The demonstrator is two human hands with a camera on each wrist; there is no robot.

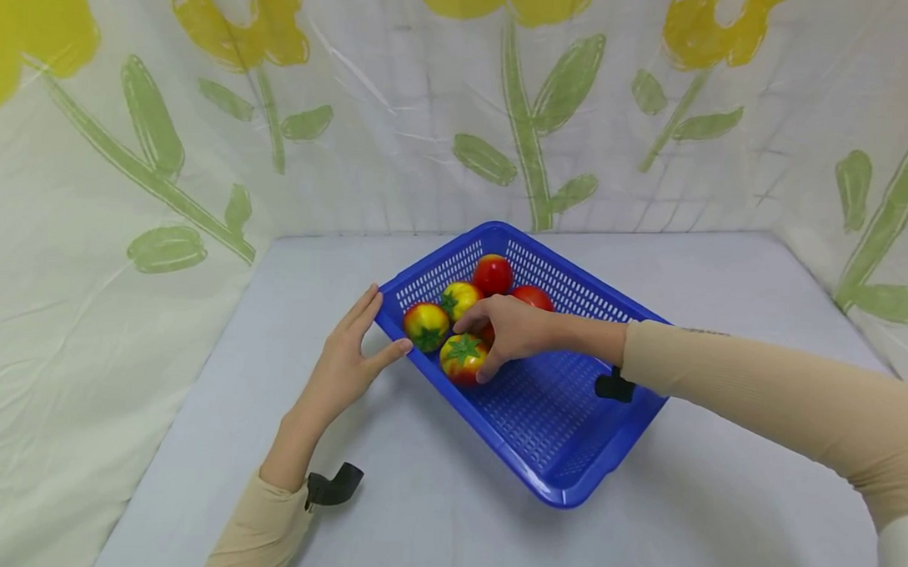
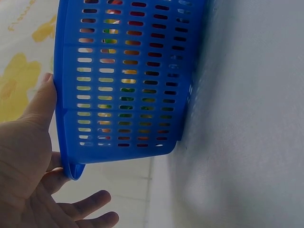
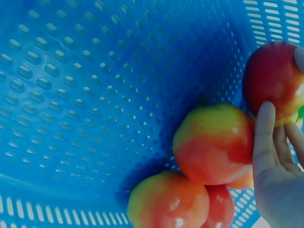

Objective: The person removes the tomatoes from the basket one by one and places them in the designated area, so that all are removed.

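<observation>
Fingers of the right hand (image 1: 516,326) curl round a tomato (image 1: 462,360) in the basket (image 1: 547,404), close beside other tomatoes (image 1: 426,316); the left hand's (image 1: 349,361), mostly straight and parted from the thumb, touch the rim (image 1: 562,495). Gripping that tomato seems the step in hand; shifting it would call for a secure hold and a steady basket.

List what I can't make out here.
Head: most of the middle tomato, covered by the right hand.
Left wrist: outlines of the tomatoes, broken up by the slotted wall of the basket.
Right wrist: right side of the held tomato, cut off by the picture's edge.
</observation>
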